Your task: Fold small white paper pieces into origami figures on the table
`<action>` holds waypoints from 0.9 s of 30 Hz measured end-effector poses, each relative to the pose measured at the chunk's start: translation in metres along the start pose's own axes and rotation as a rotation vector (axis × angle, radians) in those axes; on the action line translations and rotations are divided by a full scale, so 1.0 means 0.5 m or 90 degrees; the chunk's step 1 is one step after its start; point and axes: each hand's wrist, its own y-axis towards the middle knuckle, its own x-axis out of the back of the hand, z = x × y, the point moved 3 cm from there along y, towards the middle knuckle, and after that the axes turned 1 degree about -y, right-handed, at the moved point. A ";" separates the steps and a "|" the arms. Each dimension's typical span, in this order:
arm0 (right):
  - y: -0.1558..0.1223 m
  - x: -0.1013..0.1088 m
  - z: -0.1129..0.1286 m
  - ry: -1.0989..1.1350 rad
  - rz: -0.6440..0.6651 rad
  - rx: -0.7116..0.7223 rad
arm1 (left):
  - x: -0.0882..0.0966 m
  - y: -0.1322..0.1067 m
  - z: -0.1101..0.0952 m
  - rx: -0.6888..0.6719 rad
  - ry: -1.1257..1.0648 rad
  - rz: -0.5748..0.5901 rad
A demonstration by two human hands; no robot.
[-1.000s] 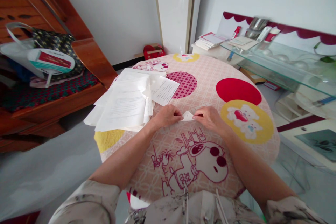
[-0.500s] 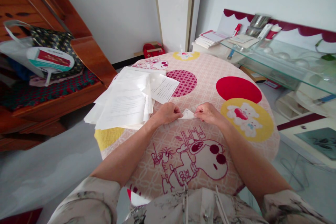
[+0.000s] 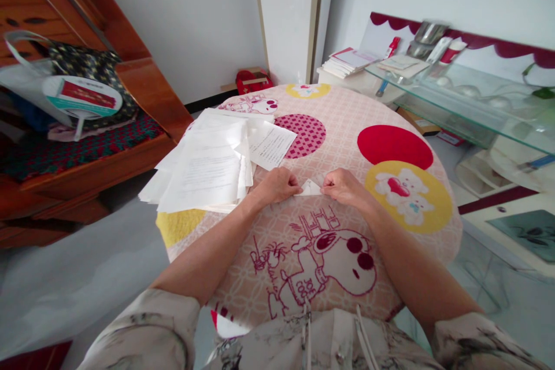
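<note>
In the head view, the left grip [image 3: 280,185] and right grip [image 3: 344,187] each pinch one end of a small white paper [image 3: 310,188] between them, peaked like a folded triangle, its faint marks unreadable. Printed sheets [image 3: 208,165] lie piled just left of the left grip, lines illegible. Bodyward of both grips, the tablecloth [image 3: 342,107] reads "JOE". Patterned cloth stretches from the right grip to the desk's [image 3: 446,243] rounded edge.

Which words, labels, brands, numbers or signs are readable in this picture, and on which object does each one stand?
"JOE", with "CO" beginning below: on the tablecloth's printed dog.
Paper stack: lines too small to read.
Angled sheet: lines too small.
Fan: lettering blurred.
Held paper: faint marks, unreadable.
</note>
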 end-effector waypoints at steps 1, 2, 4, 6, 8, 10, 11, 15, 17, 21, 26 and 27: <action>0.000 -0.001 0.000 -0.004 -0.001 0.001 | -0.001 0.001 0.001 0.001 -0.001 0.001; 0.000 -0.001 0.000 -0.007 -0.002 0.002 | -0.001 0.001 0.002 0.003 -0.003 0.001; 0.000 -0.003 -0.001 -0.012 -0.006 0.003 | 0.000 0.001 0.003 0.006 -0.008 0.001; -0.001 -0.004 0.000 -0.018 -0.012 0.009 | 0.000 0.000 0.002 0.009 -0.009 0.000; -0.001 -0.004 0.001 -0.025 -0.019 0.014 | 0.000 -0.001 0.001 0.007 -0.007 0.000; -0.002 -0.003 0.003 -0.033 -0.024 0.016 | 0.000 -0.002 0.000 0.003 0.004 -0.006; -0.003 -0.002 0.004 -0.036 -0.025 0.014 | -0.001 -0.002 -0.001 -0.001 0.013 -0.010; -0.005 -0.001 0.008 -0.037 -0.021 0.013 | -0.004 0.001 -0.002 -0.024 0.047 -0.010; -0.005 -0.001 0.008 -0.036 -0.021 0.014 | -0.007 0.002 0.000 -0.030 0.047 -0.005; -0.002 -0.004 0.004 -0.027 -0.030 0.007 | -0.012 0.002 0.005 -0.038 0.043 -0.016; 0.004 -0.006 -0.003 0.022 -0.020 -0.030 | -0.014 -0.011 -0.006 -0.192 0.016 -0.110; 0.005 -0.007 -0.005 0.036 -0.012 -0.036 | -0.017 -0.015 -0.011 -0.253 0.005 -0.110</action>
